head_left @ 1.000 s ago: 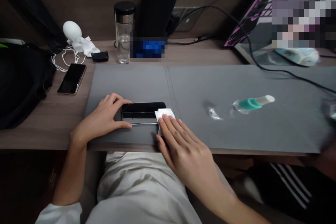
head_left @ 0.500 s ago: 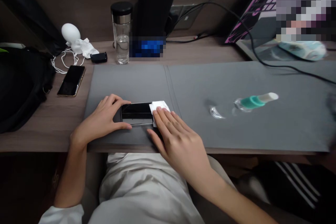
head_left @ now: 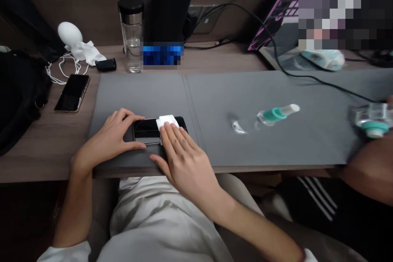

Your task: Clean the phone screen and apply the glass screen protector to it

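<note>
The left hand (head_left: 106,133) is steadying a phone (head_left: 144,130) on the grey mat (head_left: 221,94), closing on its edges, while the right hand (head_left: 188,166) is pressing a white wipe (head_left: 167,121) flat under open fingers (head_left: 173,135) onto the phone's right half.

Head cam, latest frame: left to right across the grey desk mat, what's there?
left hand → black phone → right hand → curved clear plastic piece → clear bottle with teal collar → second teal-collared bottle, held by another person's hand
</note>
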`<state>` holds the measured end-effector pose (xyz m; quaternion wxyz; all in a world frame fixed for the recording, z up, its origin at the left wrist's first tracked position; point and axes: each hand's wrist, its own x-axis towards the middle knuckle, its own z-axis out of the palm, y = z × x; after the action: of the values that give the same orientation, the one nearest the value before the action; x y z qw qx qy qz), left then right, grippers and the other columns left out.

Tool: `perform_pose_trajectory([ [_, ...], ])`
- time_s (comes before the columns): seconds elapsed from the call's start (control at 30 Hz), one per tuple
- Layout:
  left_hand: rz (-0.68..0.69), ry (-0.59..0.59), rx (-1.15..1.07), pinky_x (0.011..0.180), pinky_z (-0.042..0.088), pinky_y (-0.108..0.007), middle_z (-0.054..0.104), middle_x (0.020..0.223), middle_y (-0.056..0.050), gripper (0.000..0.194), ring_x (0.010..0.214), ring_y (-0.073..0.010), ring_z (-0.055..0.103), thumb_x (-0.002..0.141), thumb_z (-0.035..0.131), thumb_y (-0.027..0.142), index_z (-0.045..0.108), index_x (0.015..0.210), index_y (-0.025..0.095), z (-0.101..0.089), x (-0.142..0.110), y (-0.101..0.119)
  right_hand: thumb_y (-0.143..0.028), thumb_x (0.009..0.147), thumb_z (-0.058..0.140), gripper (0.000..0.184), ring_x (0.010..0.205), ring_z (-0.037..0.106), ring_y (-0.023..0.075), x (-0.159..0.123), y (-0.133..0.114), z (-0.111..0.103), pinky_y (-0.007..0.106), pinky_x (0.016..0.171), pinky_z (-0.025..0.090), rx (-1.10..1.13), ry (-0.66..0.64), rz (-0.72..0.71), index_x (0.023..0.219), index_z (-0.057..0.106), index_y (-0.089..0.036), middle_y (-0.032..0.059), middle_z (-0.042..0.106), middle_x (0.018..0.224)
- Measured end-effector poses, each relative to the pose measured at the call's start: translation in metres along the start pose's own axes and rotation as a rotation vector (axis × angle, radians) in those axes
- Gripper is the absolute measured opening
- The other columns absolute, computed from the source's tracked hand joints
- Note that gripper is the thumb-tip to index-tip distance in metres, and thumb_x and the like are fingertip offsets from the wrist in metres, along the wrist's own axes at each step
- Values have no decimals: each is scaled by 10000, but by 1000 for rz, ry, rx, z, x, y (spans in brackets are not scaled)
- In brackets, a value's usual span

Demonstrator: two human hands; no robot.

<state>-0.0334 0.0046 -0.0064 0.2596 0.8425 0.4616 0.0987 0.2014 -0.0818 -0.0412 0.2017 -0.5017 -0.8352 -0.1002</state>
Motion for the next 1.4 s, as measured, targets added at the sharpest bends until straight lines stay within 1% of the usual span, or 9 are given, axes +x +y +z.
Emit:
perform_pose_trajectory([
  [0.13, 39, 6, 20, 1195, 422, -518, 543, 1387, -72, 712, 1354, -334, 518, 919, 719, 711, 541, 1502, 343, 2, 0, -2, -457, 1109, 524, 658, 1462, 575, 372, -8, -3, -4, 511, 1197, 541, 3, 5, -43, 1495, 547, 76, 314, 576, 1524],
  [0.37, 61, 29, 8, 1167, 425, -471, 558, 1368, -72, 654, 1322, -308, 538, 956, 684, 692, 546, 1480, 327, 3, -1, -4, -388, 1112, 524, 602, 1469, 560, 392, 32, 10, 13, 525, 1222, 511, 90, -43, -53, 1481, 568, 86, 302, 554, 1547],
  [0.67, 30, 9, -7, 1178, 391, -458, 558, 1404, -77, 827, 1335, -308, 535, 901, 809, 578, 445, 1586, 291, 5, -2, 1, -426, 1108, 534, 605, 1469, 569, 356, 0, 1, -1, 536, 1190, 548, 149, -9, -121, 1507, 562, 27, 257, 574, 1552],
  [0.83, 49, 14, -46, 1217, 372, -442, 528, 1469, -73, 755, 1415, -290, 498, 949, 784, 464, 415, 1594, 326, 5, -5, 0, -393, 1103, 554, 574, 1450, 591, 345, 30, 0, 12, 507, 1241, 497, 235, -37, -137, 1488, 587, 31, 262, 597, 1531],
  [0.93, 62, 34, -34, 1219, 380, -456, 518, 1499, -77, 762, 1440, -294, 487, 956, 770, 506, 397, 1601, 346, 5, -6, -5, -302, 1090, 585, 472, 1417, 629, 309, 38, 4, 15, 458, 1246, 494, 281, -6, -203, 1435, 642, 16, 243, 644, 1492],
  [1.0, 60, 43, -12, 1219, 384, -488, 512, 1522, -87, 791, 1456, -311, 476, 954, 760, 553, 379, 1616, 346, 6, -5, -9, -169, 1077, 554, 376, 1393, 654, 263, 33, 12, 13, 422, 1226, 517, 325, 7, -287, 1406, 680, -38, 187, 684, 1467],
  [1.1, 48, 49, 15, 1222, 383, -514, 532, 1509, -92, 802, 1416, -320, 508, 945, 761, 589, 406, 1616, 331, 4, -4, -10, -4, 1005, 472, 461, 1354, 683, 207, 18, 33, 3, 376, 1184, 555, 359, -6, -365, 1398, 695, -97, 118, 716, 1447],
  [1.27, 88, 16, 69, 1175, 437, -471, 565, 1451, -53, 637, 1359, -291, 525, 979, 716, 603, 532, 1541, 365, -1, -3, -5, 83, 869, 451, 570, 1155, 786, 249, 0, 82, -7, 443, 1101, 620, 132, 191, -98, 1341, 718, -95, 139, 799, 1285],
  [1.4, 96, 62, 113, 1159, 463, -462, 596, 1419, -53, 462, 1332, -269, 552, 1055, 614, 566, 608, 1451, 330, -2, 0, -2, 79, 890, 453, 584, 1289, 722, 293, -6, 100, 1, 529, 1132, 590, 57, 295, -7, 1394, 674, -116, 169, 745, 1391],
])
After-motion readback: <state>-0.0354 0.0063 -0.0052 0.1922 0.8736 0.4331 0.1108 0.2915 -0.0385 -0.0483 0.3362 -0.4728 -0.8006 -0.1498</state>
